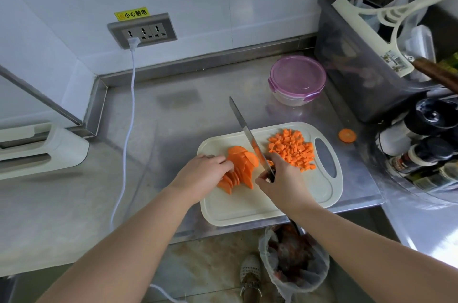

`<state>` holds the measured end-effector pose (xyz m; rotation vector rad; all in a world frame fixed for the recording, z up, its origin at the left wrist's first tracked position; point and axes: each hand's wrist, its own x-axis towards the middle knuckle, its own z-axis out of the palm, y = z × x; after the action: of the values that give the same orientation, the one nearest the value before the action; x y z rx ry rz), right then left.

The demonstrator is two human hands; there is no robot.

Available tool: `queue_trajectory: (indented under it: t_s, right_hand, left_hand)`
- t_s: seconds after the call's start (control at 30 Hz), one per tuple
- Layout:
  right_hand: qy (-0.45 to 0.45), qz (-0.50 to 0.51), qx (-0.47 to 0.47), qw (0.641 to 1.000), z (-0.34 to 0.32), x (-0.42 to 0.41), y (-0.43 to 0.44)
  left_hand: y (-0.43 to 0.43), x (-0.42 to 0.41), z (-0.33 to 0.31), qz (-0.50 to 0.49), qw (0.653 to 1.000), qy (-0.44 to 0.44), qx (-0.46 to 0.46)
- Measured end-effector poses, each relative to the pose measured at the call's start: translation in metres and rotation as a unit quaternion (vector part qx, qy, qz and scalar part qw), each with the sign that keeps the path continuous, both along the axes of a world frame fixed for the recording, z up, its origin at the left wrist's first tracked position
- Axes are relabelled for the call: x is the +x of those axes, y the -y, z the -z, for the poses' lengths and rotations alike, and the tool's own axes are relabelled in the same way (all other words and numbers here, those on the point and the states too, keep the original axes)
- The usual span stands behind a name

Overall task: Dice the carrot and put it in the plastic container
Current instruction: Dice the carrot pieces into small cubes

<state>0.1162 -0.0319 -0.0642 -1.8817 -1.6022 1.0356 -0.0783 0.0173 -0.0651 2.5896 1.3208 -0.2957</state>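
Down at the fingertips: pressing curled fingers of the left hand [201, 173] onto the fanned carrot slices [241, 170], gripping the knife [246, 135] handle in the right hand [285, 180], blade slanting between slices and diced carrot [291, 149]. Both heaps on the cutting board [247, 208]. Beyond it on the steel counter [173, 119], the lidded plastic container [296, 79].

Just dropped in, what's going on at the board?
A person is dicing carrot on the board. The left hand holds a fan of slices down. The right hand grips the knife, its blade between the slices and the diced pile. The container behind the board has its lid on, and I see no carrot in it.
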Motion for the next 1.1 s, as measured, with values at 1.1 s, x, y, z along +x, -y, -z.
queue_trajectory:
  t_s: [1.1]
  right_hand:
    - [0.011,0.008,-0.123,0.992,0.015,-0.002,0.005]
  left_hand:
    - [-0.010,-0.006,0.005,0.093,0.995,-0.022,0.032]
